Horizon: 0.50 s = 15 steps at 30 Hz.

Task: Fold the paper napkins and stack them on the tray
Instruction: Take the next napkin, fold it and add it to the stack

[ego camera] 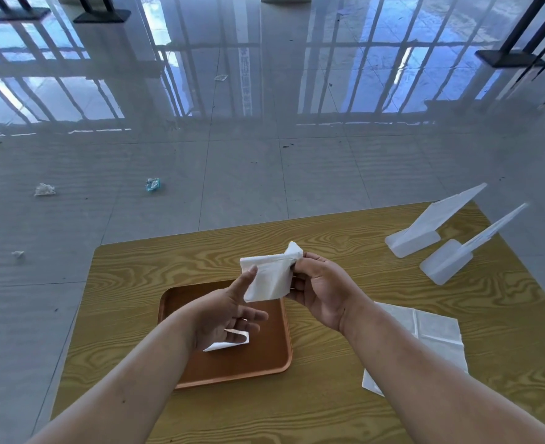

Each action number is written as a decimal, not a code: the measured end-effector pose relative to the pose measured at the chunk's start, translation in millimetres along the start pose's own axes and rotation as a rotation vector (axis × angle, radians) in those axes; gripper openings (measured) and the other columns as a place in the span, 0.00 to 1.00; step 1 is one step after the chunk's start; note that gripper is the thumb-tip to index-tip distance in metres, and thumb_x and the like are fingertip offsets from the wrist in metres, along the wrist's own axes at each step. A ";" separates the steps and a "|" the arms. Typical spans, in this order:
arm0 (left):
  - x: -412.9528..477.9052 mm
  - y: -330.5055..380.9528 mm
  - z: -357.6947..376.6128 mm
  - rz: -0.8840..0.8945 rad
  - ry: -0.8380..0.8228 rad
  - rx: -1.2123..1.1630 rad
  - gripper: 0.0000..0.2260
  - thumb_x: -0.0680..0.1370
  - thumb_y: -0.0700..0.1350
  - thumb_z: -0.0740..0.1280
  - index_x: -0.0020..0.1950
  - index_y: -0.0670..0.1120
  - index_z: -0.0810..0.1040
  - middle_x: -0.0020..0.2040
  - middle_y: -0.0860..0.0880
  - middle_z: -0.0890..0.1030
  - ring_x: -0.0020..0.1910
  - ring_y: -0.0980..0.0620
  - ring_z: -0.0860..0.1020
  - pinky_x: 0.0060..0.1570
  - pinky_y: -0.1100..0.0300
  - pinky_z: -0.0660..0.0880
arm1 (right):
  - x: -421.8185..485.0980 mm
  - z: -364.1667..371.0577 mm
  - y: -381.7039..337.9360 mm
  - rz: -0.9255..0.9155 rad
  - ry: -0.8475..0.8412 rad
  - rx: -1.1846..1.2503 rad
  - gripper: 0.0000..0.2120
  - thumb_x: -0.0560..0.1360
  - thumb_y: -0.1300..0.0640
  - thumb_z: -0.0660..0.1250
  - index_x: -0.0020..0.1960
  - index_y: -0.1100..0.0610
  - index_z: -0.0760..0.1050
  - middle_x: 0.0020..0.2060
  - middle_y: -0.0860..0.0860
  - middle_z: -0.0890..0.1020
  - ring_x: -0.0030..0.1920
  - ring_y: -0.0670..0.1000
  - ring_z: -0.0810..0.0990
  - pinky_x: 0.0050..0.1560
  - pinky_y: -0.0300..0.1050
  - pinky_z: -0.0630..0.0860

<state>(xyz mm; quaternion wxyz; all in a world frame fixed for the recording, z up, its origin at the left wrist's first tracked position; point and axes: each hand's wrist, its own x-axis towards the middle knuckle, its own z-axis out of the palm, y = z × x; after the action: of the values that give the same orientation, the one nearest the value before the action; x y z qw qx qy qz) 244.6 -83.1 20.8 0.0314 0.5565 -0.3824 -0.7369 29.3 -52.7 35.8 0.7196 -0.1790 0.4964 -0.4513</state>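
A white folded paper napkin point(269, 275) hangs in the air above the far edge of the brown tray point(264, 357). My right hand point(324, 291) pinches its upper right corner. My left hand point(229, 310) is under and left of it, fingers spread, with the thumb against the napkin's left edge. On the tray lies another folded napkin point(229, 342), partly hidden behind my left hand. An unfolded white napkin point(431, 331) lies flat on the wooden table point(344, 405) to the right, partly under my right forearm.
Two white plastic stands point(415, 238) point(447, 264) lean at the table's far right corner. The table's far edge runs just beyond the napkin. Crumpled scraps of paper point(44, 189) and a blue wrapper point(152, 184) lie on the tiled floor.
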 end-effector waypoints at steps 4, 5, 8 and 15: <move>2.2 -1.7 -4.2 0.052 0.026 -0.077 0.35 0.68 0.74 0.67 0.58 0.46 0.83 0.53 0.44 0.89 0.48 0.48 0.84 0.52 0.52 0.80 | -1.4 -1.2 -2.3 0.004 -0.004 -0.007 0.12 0.81 0.67 0.60 0.54 0.62 0.81 0.49 0.59 0.85 0.52 0.59 0.84 0.60 0.58 0.78; 3.0 -0.4 -4.6 0.103 0.040 -0.137 0.32 0.70 0.70 0.70 0.59 0.45 0.84 0.51 0.44 0.88 0.47 0.48 0.85 0.51 0.52 0.80 | -2.2 -2.0 -2.5 0.011 -0.007 -0.016 0.12 0.81 0.67 0.60 0.55 0.62 0.81 0.50 0.59 0.85 0.52 0.59 0.84 0.59 0.57 0.78; 6.5 4.1 -5.8 0.233 0.060 -0.316 0.21 0.72 0.53 0.77 0.59 0.41 0.85 0.49 0.43 0.88 0.45 0.48 0.87 0.44 0.55 0.84 | -4.3 -4.7 -1.3 0.038 -0.011 -0.045 0.11 0.81 0.67 0.61 0.56 0.62 0.81 0.50 0.59 0.85 0.52 0.59 0.83 0.58 0.57 0.79; 15.5 8.6 -4.1 0.377 0.162 -0.328 0.23 0.68 0.43 0.81 0.61 0.42 0.83 0.55 0.35 0.87 0.49 0.41 0.88 0.40 0.50 0.85 | -3.8 -2.0 2.1 -0.056 0.131 -0.249 0.24 0.78 0.68 0.70 0.72 0.60 0.70 0.51 0.59 0.88 0.47 0.54 0.89 0.43 0.48 0.84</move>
<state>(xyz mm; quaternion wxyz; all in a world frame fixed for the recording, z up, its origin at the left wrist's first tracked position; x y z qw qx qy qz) 238.9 -98.7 13.3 0.2888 0.5201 -0.3509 -0.7232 28.2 -48.0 35.5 0.6450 -0.2506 0.5894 -0.4169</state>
